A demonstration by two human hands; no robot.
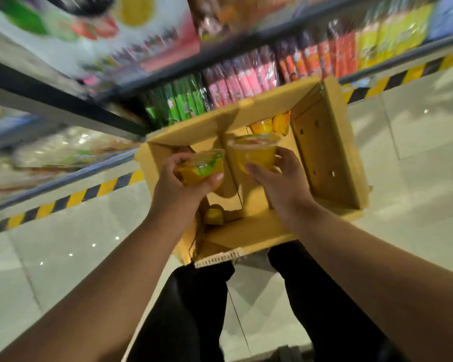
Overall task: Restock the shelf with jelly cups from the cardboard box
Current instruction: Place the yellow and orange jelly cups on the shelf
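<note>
An open cardboard box (pixel 332 152) stands on the floor in front of the shelf. Above it, my left hand (pixel 178 189) grips a yellow jelly cup with a green-marked lid (pixel 202 169). My right hand (pixel 283 184) grips a second yellow jelly cup (pixel 255 154) beside it, lid tilted toward the shelf. More yellow jelly cups (pixel 271 125) lie at the box's far end, and another one (pixel 213 215) shows at its near left corner.
The shelf unit (pixel 220 66) ahead holds rows of green, pink and orange packets, blurred by motion. A yellow-and-black striped strip (pixel 71 198) runs along its base. Glossy white floor tiles surround the box. My dark-trousered legs (pixel 324 309) stand just behind it.
</note>
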